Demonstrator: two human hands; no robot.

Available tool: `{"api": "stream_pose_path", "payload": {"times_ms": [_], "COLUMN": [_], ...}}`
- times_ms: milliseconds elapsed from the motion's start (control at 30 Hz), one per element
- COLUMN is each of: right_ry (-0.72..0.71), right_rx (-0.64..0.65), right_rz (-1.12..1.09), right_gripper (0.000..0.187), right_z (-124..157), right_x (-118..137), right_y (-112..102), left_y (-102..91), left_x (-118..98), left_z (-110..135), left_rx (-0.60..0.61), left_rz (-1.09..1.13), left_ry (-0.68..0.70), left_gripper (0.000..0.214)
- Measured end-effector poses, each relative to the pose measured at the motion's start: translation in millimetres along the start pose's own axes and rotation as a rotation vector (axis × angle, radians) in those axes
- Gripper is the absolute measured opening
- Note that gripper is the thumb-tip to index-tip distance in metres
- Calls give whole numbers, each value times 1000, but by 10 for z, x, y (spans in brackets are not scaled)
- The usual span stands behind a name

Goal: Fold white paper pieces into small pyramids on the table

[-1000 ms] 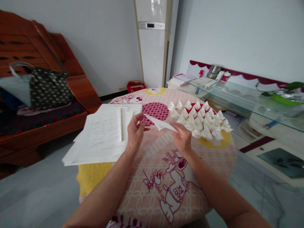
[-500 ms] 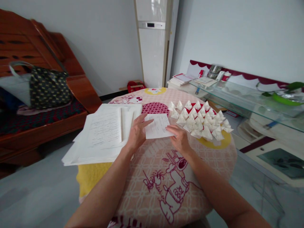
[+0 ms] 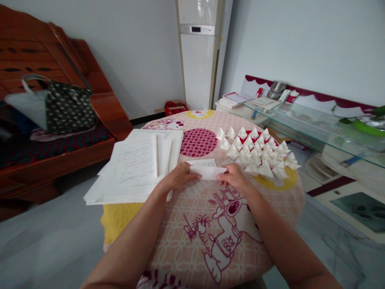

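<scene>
Between my hands is a small sheet of paper (image 3: 207,173), its near part bent up and over so a blank white side faces me. Behind that fold a strip with writing shows. My left hand (image 3: 179,176) pinches the left end, thumb in front. At the right end my right hand (image 3: 233,176) grips the paper, also with the thumb on the near side; some fingertips are hidden behind it. Left of my hands lies a stack of written and blank paper sheets (image 3: 132,164). To the right stand several rows of folded white paper pyramids (image 3: 255,150).
A patterned pink cloth (image 3: 222,241) covers the round table. On the right stands a glass-topped cabinet (image 3: 315,128) with papers and cans. A wooden bench (image 3: 102,112) holding a dotted bag (image 3: 69,106) is at the left. A tall white air conditioner (image 3: 198,64) stands behind.
The paper lay flat with writing facing up; now its near edge is folded upward. Both hands have come lower and closed on its two ends. The view has shifted slightly.
</scene>
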State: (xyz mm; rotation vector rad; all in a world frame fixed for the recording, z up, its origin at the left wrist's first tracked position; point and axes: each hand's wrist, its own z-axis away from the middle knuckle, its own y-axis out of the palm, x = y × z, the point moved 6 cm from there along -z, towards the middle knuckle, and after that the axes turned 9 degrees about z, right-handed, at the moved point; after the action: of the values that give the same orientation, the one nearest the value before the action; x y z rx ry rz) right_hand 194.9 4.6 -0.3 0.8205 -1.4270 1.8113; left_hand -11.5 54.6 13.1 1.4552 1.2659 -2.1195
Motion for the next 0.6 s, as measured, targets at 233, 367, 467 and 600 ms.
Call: {"api": "stream_pose_path", "payload": {"times_ms": [233,367,467,600], "right_ry": [38,66,67,63], "right_rx": [204,119,76,155], "right_rz": [-99,-142,-206,-242], "right_gripper": [5,14,19,24], "right_z": [64,20,1,46], "right_x": [-111,-142,-147,-142], "right_y": [32,29,0,-43], "left_y": [92,-8,-32,28], "left_x": [94,152,141,94], "left_z": [31,7,-6,19], "left_rx": [156,38,18,70], "left_rz": [138,69,42,0], "left_ry": [-32,-94,-109,-140], "left_gripper": [42,45,41,41]}}
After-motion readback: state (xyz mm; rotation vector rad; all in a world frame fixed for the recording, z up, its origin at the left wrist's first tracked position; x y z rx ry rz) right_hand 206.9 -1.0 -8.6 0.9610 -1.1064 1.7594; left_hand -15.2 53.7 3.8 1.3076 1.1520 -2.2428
